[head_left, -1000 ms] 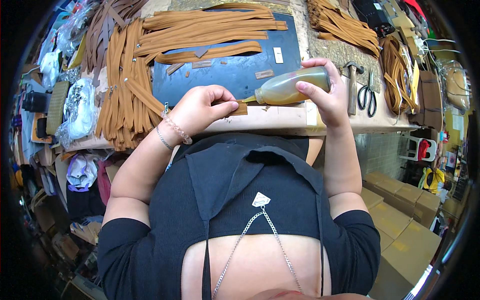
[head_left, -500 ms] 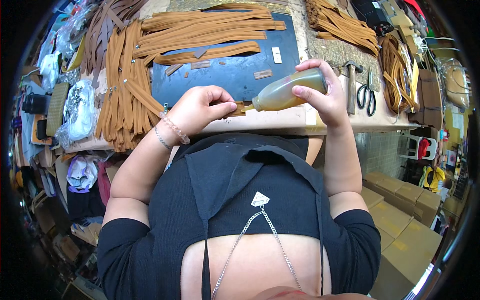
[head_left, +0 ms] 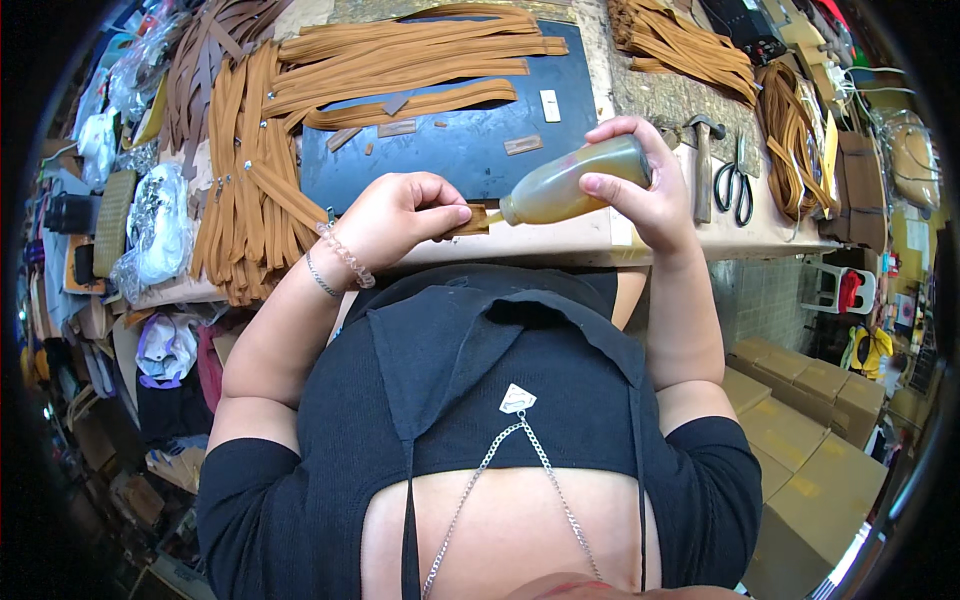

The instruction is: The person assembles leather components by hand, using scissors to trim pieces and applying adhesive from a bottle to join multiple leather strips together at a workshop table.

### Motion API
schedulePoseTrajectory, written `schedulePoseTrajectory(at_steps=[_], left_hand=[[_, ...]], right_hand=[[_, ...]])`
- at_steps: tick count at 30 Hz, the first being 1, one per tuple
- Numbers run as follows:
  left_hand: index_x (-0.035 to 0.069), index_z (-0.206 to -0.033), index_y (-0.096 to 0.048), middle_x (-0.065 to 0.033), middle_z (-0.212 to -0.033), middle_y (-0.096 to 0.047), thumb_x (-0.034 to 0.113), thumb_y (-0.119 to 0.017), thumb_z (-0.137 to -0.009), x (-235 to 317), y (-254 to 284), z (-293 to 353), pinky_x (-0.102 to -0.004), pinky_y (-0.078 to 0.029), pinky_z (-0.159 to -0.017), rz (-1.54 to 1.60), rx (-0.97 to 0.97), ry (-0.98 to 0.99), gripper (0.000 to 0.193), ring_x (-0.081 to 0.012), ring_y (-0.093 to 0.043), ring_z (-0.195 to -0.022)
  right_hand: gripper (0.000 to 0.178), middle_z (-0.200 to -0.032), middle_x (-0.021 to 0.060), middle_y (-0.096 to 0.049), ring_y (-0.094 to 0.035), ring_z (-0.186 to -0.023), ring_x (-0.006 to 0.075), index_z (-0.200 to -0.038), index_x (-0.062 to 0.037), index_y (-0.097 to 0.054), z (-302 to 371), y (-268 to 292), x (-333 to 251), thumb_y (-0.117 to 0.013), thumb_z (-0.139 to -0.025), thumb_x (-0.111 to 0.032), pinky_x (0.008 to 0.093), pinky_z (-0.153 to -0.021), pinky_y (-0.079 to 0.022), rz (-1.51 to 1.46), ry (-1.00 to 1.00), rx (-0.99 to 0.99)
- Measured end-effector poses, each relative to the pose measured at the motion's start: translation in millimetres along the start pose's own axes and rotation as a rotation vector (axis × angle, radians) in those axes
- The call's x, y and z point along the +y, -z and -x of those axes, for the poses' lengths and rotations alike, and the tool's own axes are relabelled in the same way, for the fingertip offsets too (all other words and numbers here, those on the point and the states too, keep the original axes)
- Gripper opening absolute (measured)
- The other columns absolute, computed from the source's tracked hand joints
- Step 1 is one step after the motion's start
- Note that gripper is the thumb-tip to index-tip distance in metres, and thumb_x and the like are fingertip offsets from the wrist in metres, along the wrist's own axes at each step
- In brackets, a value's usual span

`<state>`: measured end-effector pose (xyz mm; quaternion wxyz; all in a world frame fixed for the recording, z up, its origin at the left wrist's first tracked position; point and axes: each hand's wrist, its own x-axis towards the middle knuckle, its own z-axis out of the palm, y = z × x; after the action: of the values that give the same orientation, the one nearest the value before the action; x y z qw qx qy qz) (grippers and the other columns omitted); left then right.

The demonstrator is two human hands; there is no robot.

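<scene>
My right hand (head_left: 640, 185) is closed round a translucent squeeze bottle (head_left: 568, 189) of yellowish liquid, tipped so its nozzle points left. The nozzle end is at the tip of a brown zipper tape (head_left: 478, 219), which my left hand (head_left: 415, 208) pinches between thumb and fingers near the table's front edge. Whether the nozzle touches the tape is hard to tell. Behind my hands lies a dark blue board (head_left: 440, 170) bearing long tan zipper tapes (head_left: 420, 62) and several small brown scraps (head_left: 523, 145). More zipper tapes (head_left: 250, 180) lie bunched to the left.
A hammer (head_left: 703, 170) and black-handled scissors (head_left: 735, 190) lie right of my right hand. Beyond them hangs a coiled bundle of brown tapes (head_left: 788, 145). Plastic-wrapped goods (head_left: 160, 225) crowd the left side. Cardboard boxes (head_left: 815, 480) are stacked low on the right.
The bottle and its nozzle have shifted slightly to the left, toward the pinched zipper tape. My left hand keeps its pinch almost unmoved.
</scene>
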<state>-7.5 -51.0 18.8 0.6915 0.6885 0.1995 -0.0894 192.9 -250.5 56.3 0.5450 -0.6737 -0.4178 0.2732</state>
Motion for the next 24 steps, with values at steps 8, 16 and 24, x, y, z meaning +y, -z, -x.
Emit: schedulePoseTrajectory(at_steps=[8,16,24], left_hand=[[0.000,-0.088,-0.064,0.0013,-0.076,-0.062,0.015,-0.065,-0.090,-1.0,3.9,-1.9,-0.0212,-0.047,-0.065,0.087,-0.010,0.045,0.015,-0.0058,-0.056,-0.068],[0.002,-0.087,-0.064,0.0006,-0.074,-0.062,0.016,-0.066,-0.090,-1.8,7.0,-2.6,-0.0211,-0.047,-0.062,0.177,-0.017,0.071,0.015,-0.0067,-0.056,-0.064],[0.006,-0.088,-0.065,0.0015,-0.068,-0.061,0.022,-0.065,-0.090,1.4,3.9,-3.8,-0.0169,-0.035,-0.049,0.136,0.038,0.138,0.017,-0.0021,-0.049,-0.055]], right_hand=[[0.040,-0.091,0.0058,-0.061,-0.059,-0.086,0.0120,-0.103,-0.0045,-0.058,2.1,-0.3,4.3,-0.080,-0.073,-0.019,0.0249,-0.075,-0.049,-0.032,0.039,0.036],[0.041,-0.096,0.0060,-0.059,-0.059,-0.087,0.0138,-0.105,-0.0060,-0.056,5.2,1.5,8.6,-0.080,-0.073,-0.016,0.0263,-0.078,-0.049,-0.027,-0.025,-0.025],[0.043,-0.100,0.0080,-0.062,-0.059,-0.097,0.0177,-0.106,-0.0068,-0.055,5.2,14.0,20.7,-0.079,-0.073,-0.019,0.0310,-0.087,-0.047,-0.288,-0.074,0.001]])
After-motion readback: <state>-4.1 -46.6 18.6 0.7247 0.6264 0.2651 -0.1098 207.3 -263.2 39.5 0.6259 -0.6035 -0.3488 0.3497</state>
